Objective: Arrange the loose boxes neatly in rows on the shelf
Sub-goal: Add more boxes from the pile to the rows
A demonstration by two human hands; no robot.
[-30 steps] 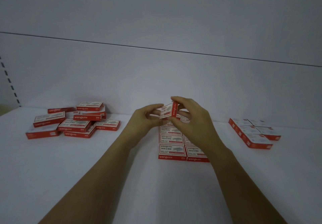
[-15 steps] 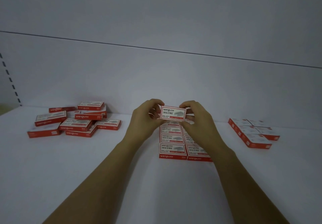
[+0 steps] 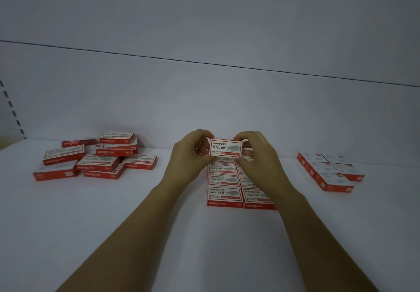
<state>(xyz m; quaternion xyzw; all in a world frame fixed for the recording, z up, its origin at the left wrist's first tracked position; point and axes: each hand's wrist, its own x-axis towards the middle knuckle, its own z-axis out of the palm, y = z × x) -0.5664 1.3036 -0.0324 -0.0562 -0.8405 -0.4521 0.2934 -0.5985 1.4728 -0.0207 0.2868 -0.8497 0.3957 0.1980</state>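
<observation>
Pinching one box (image 3: 225, 147) by its short ends between left hand (image 3: 189, 157) and right hand (image 3: 259, 159), label showing, above the far end of the arranged rows (image 3: 223, 192) toward the back edge of the shelf (image 3: 136, 235); probably best lowering it flat, butting it flush, squaring edges to neighbours.

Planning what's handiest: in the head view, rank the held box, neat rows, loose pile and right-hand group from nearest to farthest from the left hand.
1. held box, in the grip of the left hand
2. neat rows, just below
3. loose pile, to the left
4. right-hand group, far right
</observation>
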